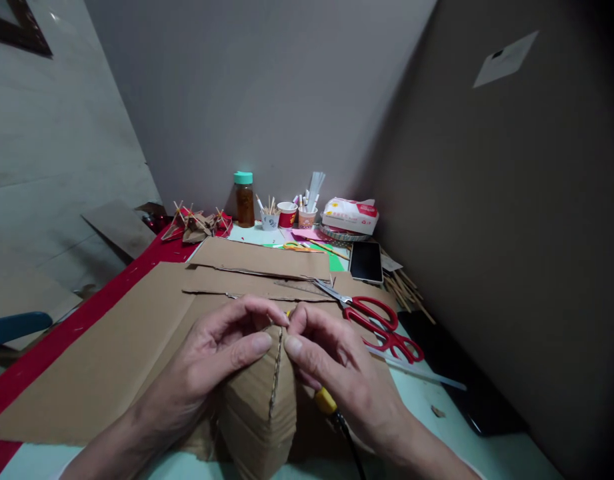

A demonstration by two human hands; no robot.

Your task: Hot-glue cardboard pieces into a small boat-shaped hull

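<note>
A folded cardboard piece point(259, 413) with a ridged surface and a rough seam down its middle stands close in front of me. My left hand point(227, 347) pinches its top edge from the left, thumb on the near face. On the right side of the seam, my right hand point(331, 353) pinches the same top edge, its thumb near the other one. A yellow tool point(325, 401) with a black cord shows below my right hand; whether the hand touches it is unclear.
Red-handled scissors point(374, 320) lie beyond my right hand, with a clear stick point(427, 375) near them. Flat cardboard point(111, 340) covers the left. Farther back are a phone point(366, 261), cups point(287, 215), a jar point(245, 203), tissues point(351, 216) and wooden sticks point(404, 287).
</note>
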